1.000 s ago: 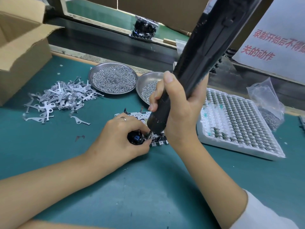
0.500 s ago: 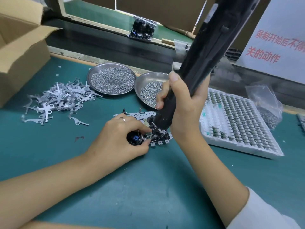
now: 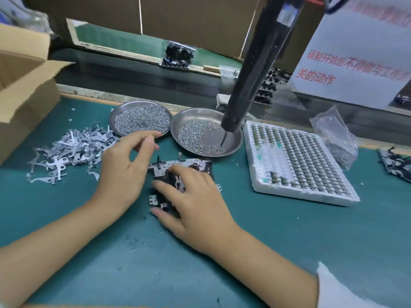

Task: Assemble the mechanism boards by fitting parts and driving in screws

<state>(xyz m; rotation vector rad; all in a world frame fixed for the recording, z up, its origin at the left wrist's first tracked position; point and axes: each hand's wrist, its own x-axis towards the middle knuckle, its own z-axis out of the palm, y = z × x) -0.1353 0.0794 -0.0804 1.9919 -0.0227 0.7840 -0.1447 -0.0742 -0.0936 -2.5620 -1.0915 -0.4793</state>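
I am pressing my right hand [image 3: 195, 196], fingers spread, flat on the mechanism board [image 3: 178, 172] lying on the green mat [image 3: 155, 263]; my left hand [image 3: 124, 167] is hovering beside it, fingers loosely curled, pinching nothing I can see; the electric screwdriver [image 3: 251, 81] is hanging free over the screw dish [image 3: 233, 143]; I am judging more screws remain.

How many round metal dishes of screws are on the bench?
2: the fuller left dish sits beyond the left hand; the right dish lies under the hanging screwdriver.
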